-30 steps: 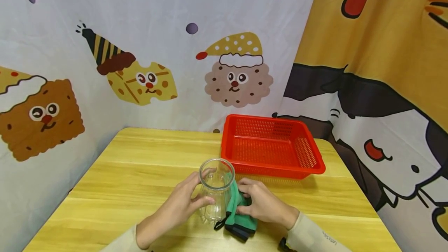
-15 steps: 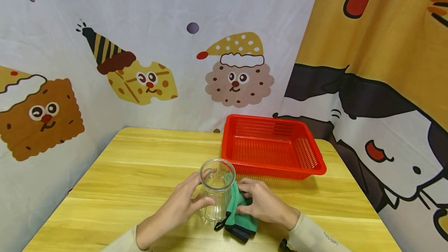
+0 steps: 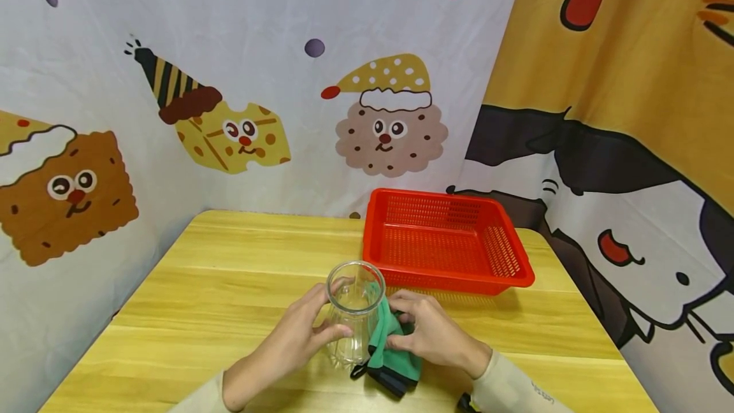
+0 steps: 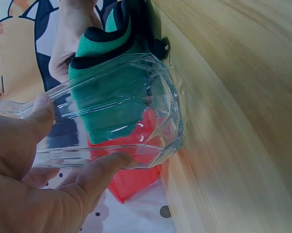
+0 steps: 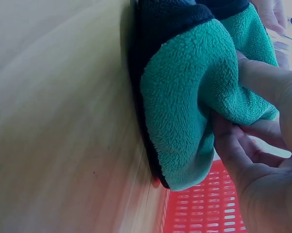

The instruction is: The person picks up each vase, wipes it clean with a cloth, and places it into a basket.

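A clear glass vase (image 3: 352, 336) with a round rim and faceted sides stands upright on the table. My left hand (image 3: 306, 324) grips it from the left, thumb on the near side and fingers behind, as the left wrist view of the glass vase (image 4: 131, 102) also shows. My right hand (image 3: 430, 330) pinches a green cloth (image 3: 401, 365) with dark edging, bunched against the vase's right side. In the right wrist view the fluffy cloth (image 5: 184, 92) folds between thumb and fingers, its lower edge near the tabletop. A black loop hangs at the cloth's left corner.
A red perforated plastic basket (image 3: 447, 282) stands behind the right hand, towards the table's back right. The wooden table (image 3: 229, 273) meets a printed curtain (image 3: 258, 18) at the back. A small dark object (image 3: 466, 402) lies partly under the right sleeve.
Both hands stay in place on the vase and the cloth. The cloth's folds beside the vase have shifted slightly.
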`<action>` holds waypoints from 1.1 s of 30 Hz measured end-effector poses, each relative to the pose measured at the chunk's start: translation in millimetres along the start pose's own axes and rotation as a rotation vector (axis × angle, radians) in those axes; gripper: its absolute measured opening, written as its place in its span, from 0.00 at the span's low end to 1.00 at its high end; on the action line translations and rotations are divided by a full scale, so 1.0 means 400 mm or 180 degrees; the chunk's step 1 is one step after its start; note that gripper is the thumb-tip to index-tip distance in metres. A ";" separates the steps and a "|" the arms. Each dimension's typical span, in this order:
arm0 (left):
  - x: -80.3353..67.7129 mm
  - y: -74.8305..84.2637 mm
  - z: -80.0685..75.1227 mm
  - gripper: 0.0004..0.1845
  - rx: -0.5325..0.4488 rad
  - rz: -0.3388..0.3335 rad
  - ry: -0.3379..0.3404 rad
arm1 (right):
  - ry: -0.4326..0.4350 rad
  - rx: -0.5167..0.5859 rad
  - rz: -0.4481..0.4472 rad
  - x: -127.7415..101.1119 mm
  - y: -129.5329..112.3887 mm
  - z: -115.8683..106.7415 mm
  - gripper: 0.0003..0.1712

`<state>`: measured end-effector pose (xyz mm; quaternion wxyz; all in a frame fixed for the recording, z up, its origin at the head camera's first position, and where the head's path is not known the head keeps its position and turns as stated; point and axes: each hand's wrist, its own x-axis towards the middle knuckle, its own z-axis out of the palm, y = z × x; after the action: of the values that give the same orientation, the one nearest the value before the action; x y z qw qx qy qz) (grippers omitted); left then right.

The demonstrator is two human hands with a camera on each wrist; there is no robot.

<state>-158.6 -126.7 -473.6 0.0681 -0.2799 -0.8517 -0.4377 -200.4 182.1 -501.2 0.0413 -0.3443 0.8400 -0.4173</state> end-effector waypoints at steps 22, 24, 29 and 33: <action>-0.003 0.001 -0.001 0.42 0.0018 -0.0007 -0.0008 | 0.0082 0.0302 0.0033 0.001 -0.014 0.000 0.27; -0.003 0.003 -0.001 0.42 -0.0018 -0.0018 -0.0014 | 0.0095 0.0305 0.0061 0.001 -0.015 0.000 0.27; -0.001 0.006 -0.004 0.42 -0.0079 -0.0039 -0.0037 | 0.0126 0.0321 0.0113 0.004 -0.024 -0.003 0.28; -0.001 0.007 -0.005 0.41 -0.0086 -0.0046 -0.0043 | 0.0135 0.0339 0.0086 0.006 -0.030 -0.006 0.28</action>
<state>-157.0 -127.0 -470.5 0.0554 -0.2776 -0.8482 -0.4477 -196.7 177.2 -490.4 0.0474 -0.3212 0.8219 -0.4680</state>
